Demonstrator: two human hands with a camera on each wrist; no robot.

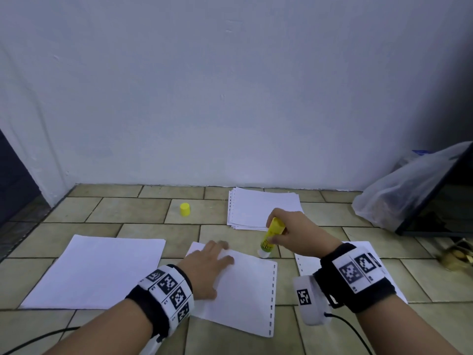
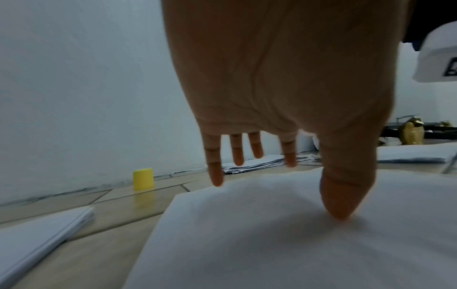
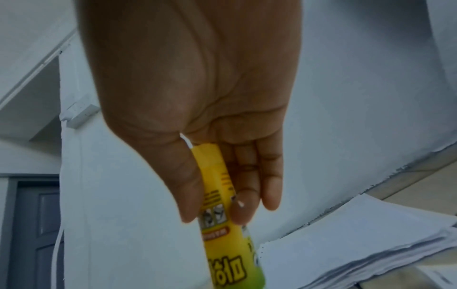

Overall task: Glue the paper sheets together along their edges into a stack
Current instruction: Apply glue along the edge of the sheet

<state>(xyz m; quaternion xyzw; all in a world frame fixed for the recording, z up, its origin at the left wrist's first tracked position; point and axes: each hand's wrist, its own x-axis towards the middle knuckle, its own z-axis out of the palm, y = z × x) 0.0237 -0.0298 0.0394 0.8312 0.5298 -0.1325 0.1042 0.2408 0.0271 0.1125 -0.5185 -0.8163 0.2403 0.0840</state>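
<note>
Paper sheets lie in four lots on a tiled floor (image 1: 143,228) that meets a pale wall (image 1: 230,85) at its far edge. Largest is the plain white stack (image 1: 97,272) towards the floor's left side, its edges squared. Next is the punched sheet (image 1: 243,290) at the near middle, lying at a slight angle, with a row of small slots along its right edge. Against the far edge, by the wall, sits a thicker pile (image 1: 261,206) of punched sheets, loosely fanned. A further sheet (image 1: 307,265) on the right is mostly hidden behind the right forearm. A crumpled plastic bag (image 1: 399,196) leans in the far right corner beside a dark panel.

On the punched sheet's far left corner rests the left hand (image 1: 210,265), palm down, fingers (image 2: 215,170) straight and spread, thumb tip pressed on the paper; it grips nothing. The right hand (image 1: 294,234) is above the floor, just beyond that sheet's far right corner, thumb and fingers curled round a yellow glue stick (image 1: 272,235). The stick is uncapped and tilted, its pale tip pointing down at the sheet's far right corner; whether it touches the paper cannot be told. Both wrists wear black bands with printed square markers. Smallest is the yellow cap (image 1: 184,209), standing upright on the floor near the far edge, left of the thick pile and well apart from the stick.
</note>
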